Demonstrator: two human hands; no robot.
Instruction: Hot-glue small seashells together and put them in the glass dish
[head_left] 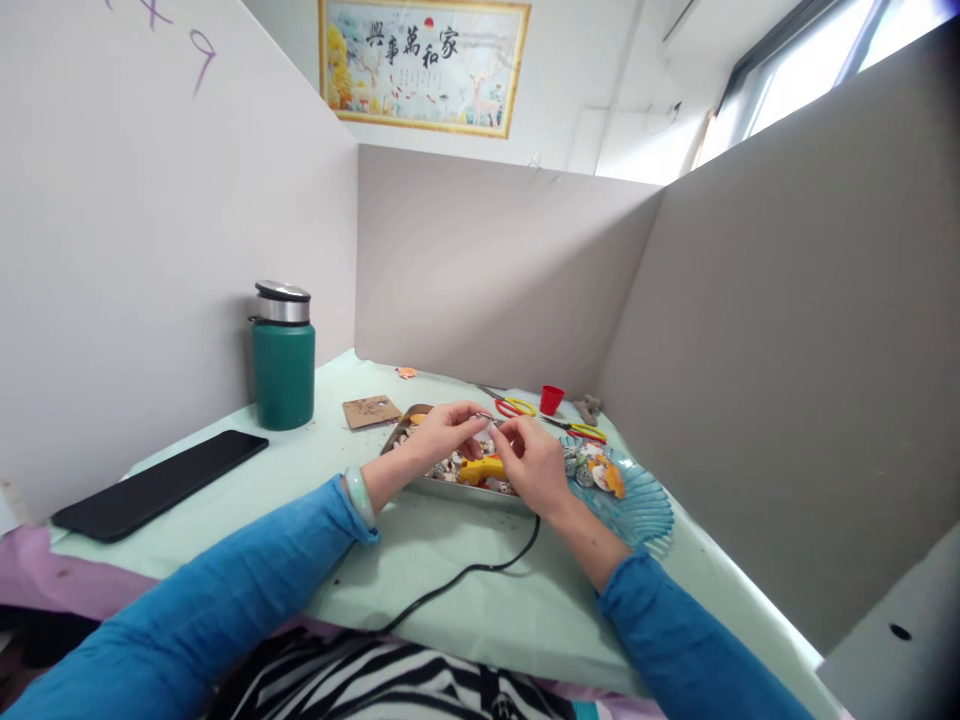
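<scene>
My left hand [454, 430] and my right hand [529, 460] meet above a metal tray [450, 489], with fingertips pinched close together. Between them is something small and dark, too tiny to name. Under the hands, the tray holds many small shell-like pieces and a yellow tool, perhaps a glue gun [481, 470]. A black cord [472, 568] runs from near the tray toward my lap. Just right of my right hand lies a blue scalloped glass plate [645, 505] with shells [600, 472] on it.
Scissors with red and yellow handles [516, 407], a second pair [585, 432] and a red cup [552, 400] are behind the tray. A brown card [371, 411], a green bottle [283, 370] and a black flat slab [161, 484] lie leftward. Grey partitions [495, 270] enclose the table.
</scene>
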